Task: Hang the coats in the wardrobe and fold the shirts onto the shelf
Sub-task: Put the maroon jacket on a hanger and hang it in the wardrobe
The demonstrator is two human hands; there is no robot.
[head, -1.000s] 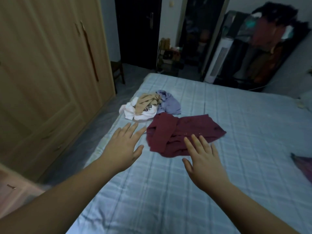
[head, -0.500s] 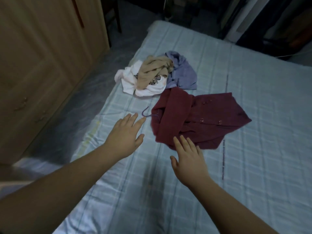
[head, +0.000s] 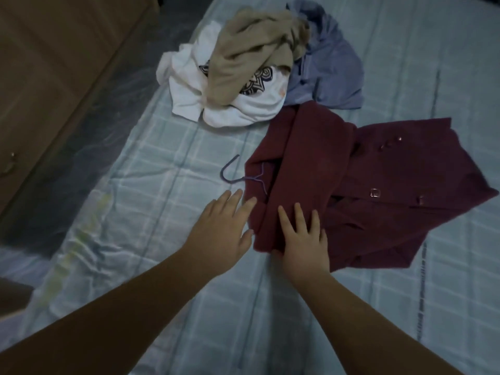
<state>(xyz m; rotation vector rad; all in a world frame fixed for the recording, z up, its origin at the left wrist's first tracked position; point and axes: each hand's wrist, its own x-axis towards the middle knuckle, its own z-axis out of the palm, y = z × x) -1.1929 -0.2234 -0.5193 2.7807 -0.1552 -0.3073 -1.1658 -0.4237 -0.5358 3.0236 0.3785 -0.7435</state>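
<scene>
We see the dark red buttoned coat (head: 365, 185) crumpled on the pale blue checked bed (head: 162, 169). Our right hand (head: 304, 239) lies flat and unclenched on its near edge; our left hand (head: 221, 231) is spread, fingertips touching it, grasping nothing.

Home bedroom: bed (head: 189, 147), wardrobe (head: 54, 63)

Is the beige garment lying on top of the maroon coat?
No, the beige garment sits on the white shirt, apart from the maroon coat.

My one view sits on the head, tilted steeply down and forward, close over the bed (head: 167, 307) and hands (head: 303, 239).
</scene>
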